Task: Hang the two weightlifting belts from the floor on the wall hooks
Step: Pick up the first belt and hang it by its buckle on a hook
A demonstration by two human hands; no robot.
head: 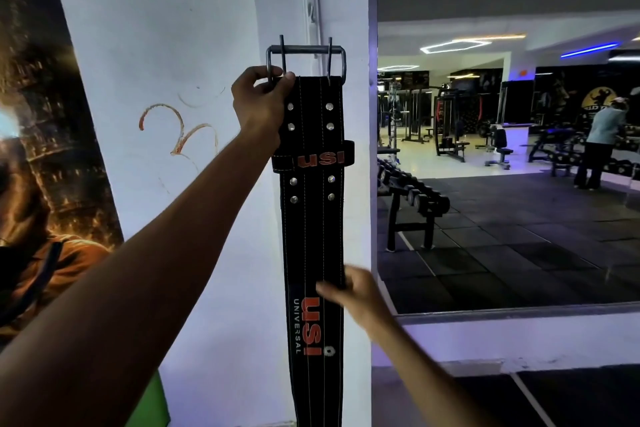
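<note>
A black weightlifting belt [313,218] with red lettering hangs straight down against the white wall. Its metal buckle [306,61] is at the top, level with the lowest hook of a white hook rail [311,7] fixed vertically to the wall. My left hand [261,104] grips the belt's top left corner at the buckle. My right hand [353,291] pinches the belt's right edge lower down, beside the large logo. Whether the buckle rests on a hook is hidden behind it. A second belt is not in view.
A large wall mirror [502,132] to the right reflects gym machines, a dumbbell rack [412,198] and a person [602,142] standing far off. A dark poster [41,149] covers the wall on the left. Orange scribbles mark the white wall.
</note>
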